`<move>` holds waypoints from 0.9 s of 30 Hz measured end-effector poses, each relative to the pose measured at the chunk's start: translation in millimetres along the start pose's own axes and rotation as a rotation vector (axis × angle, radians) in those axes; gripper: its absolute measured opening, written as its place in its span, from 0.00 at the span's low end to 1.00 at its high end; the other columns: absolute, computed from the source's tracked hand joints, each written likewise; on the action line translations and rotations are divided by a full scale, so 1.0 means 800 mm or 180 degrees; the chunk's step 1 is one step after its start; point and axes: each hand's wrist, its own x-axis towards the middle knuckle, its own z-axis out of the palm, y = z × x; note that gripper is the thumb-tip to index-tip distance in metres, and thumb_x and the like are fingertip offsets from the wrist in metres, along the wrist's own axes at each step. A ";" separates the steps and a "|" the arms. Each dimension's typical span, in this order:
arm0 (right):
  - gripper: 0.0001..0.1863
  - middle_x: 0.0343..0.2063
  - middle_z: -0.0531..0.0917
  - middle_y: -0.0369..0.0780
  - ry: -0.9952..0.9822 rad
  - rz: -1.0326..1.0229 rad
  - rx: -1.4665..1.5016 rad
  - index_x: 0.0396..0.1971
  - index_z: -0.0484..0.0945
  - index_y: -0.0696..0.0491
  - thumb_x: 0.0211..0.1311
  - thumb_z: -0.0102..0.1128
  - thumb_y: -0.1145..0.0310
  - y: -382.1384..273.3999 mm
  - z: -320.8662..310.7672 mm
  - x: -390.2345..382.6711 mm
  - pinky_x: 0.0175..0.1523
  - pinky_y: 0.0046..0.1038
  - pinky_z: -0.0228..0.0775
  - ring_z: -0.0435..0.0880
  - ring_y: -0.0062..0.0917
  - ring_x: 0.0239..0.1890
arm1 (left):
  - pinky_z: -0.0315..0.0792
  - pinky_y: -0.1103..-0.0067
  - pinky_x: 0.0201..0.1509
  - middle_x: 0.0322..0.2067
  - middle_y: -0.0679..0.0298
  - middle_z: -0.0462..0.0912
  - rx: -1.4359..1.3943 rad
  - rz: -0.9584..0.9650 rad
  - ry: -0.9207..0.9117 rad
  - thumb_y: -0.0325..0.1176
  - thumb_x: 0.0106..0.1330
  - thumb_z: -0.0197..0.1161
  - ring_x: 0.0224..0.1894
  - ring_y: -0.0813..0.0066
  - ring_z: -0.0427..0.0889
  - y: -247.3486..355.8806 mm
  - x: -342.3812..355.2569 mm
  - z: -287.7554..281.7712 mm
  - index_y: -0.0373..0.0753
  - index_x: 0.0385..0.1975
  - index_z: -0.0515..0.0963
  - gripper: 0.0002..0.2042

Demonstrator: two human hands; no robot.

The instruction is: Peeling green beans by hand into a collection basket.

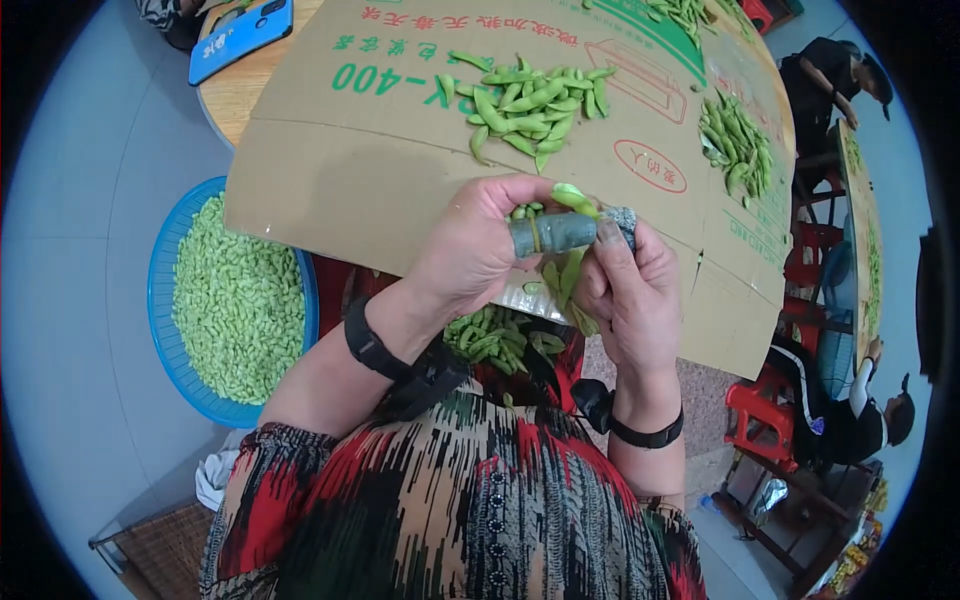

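Observation:
My left hand [470,240] and my right hand [640,295] meet above the near edge of the cardboard. An edamame pod [574,198] is pinched between their fingertips. A grey-green sleeve with a yellow band [550,235] wraps a left finger; a grey cover [622,222] sits on a right fingertip. A few green pieces lie in the crook of my left hand. More pods [566,285] hang from my closed right fingers. Straight ahead a loose pile of edamame pods [540,105] lies on the cardboard. Further pods [495,340] rest below my hands, in my lap.
Flattened cardboard [330,170] covers the wooden table. At left, a blue basket [165,290] is full of shelled green beans [240,310]. A blue phone [240,40] lies at the table's far left. Another pod pile [735,145] is at right. Red stools [757,415] and two people are beyond.

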 end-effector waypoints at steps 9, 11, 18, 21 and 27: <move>0.12 0.16 0.69 0.29 -0.0488 0.0299 0.0117 0.32 0.70 0.55 0.68 0.41 0.63 -0.001 -0.018 -0.018 0.20 0.14 0.50 0.59 0.09 0.15 | 0.68 0.90 0.33 0.35 0.64 0.80 0.0012 0.0657 0.0365 0.23 0.56 0.62 0.34 0.84 0.77 -0.024 -0.008 0.010 0.36 0.40 0.76 0.12; 0.11 0.16 0.69 0.29 -0.0564 0.0388 0.0276 0.31 0.70 0.55 0.68 0.42 0.64 -0.001 -0.022 -0.017 0.21 0.14 0.50 0.59 0.09 0.16 | 0.68 0.90 0.34 0.36 0.64 0.80 0.0191 0.0687 0.0407 0.23 0.55 0.62 0.34 0.83 0.77 -0.026 -0.006 0.015 0.36 0.41 0.76 0.13; 0.09 0.15 0.67 0.28 -0.0272 -0.0148 -0.0977 0.29 0.69 0.55 0.68 0.43 0.68 0.004 -0.025 -0.014 0.20 0.15 0.50 0.58 0.09 0.16 | 0.69 0.88 0.37 0.35 0.66 0.78 0.0828 0.0361 0.0456 0.23 0.50 0.66 0.33 0.82 0.75 -0.027 -0.003 0.015 0.35 0.41 0.75 0.16; 0.09 0.15 0.67 0.29 -0.0522 0.0169 -0.0002 0.30 0.69 0.55 0.67 0.43 0.68 0.006 -0.028 -0.015 0.20 0.14 0.50 0.57 0.09 0.15 | 0.67 0.90 0.33 0.34 0.67 0.76 0.0141 0.0239 -0.0044 0.26 0.52 0.67 0.32 0.84 0.74 -0.028 0.000 0.005 0.35 0.40 0.75 0.15; 0.08 0.15 0.67 0.29 -0.0706 0.0803 0.1340 0.34 0.71 0.56 0.67 0.44 0.68 -0.001 -0.030 -0.016 0.19 0.13 0.49 0.57 0.08 0.14 | 0.65 0.92 0.30 0.33 0.71 0.74 -0.0267 -0.0385 -0.0264 0.29 0.52 0.68 0.29 0.88 0.72 -0.012 0.002 0.009 0.37 0.38 0.74 0.14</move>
